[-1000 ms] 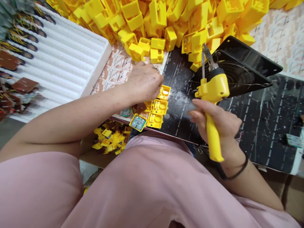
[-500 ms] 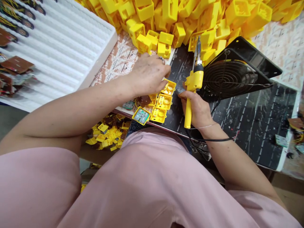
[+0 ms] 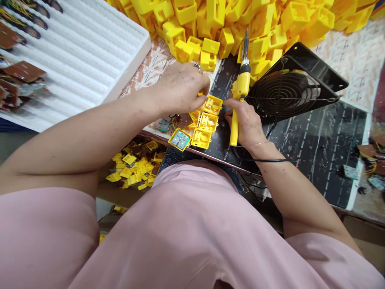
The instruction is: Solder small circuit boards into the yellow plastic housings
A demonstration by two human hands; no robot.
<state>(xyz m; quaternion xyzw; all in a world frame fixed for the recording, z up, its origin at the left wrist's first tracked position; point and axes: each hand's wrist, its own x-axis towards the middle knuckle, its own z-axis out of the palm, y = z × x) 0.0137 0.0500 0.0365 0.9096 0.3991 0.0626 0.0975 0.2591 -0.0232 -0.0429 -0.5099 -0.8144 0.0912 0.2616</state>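
Observation:
My right hand [image 3: 247, 122] is wrapped round the yellow handle of a soldering gun [image 3: 241, 84], whose metal tip points away from me. My left hand [image 3: 188, 88] is closed, fingers curled down at the far end of a short column of open yellow plastic housings [image 3: 208, 122]. Its fingertips are partly hidden, so what they pinch cannot be made out. At the near left of the column lies a yellow housing with a green circuit board [image 3: 180, 139] in it. Beside that, partly under my left forearm, are a loose circuit board [image 3: 163, 125] and some brown board.
A large heap of yellow housings [image 3: 207, 24] covers the back. A black fan [image 3: 284, 92] stands right of the soldering gun. White ridged foam [image 3: 99, 56] with wired parts lies left. Small yellow pieces [image 3: 135, 168] sit below the table edge. More boards [image 3: 351, 172] lie far right.
The soldering gun has swung slightly, its tip shifting away and to the left. My left hand has moved a little left and stays curled by the far housing. The view has shifted slightly.

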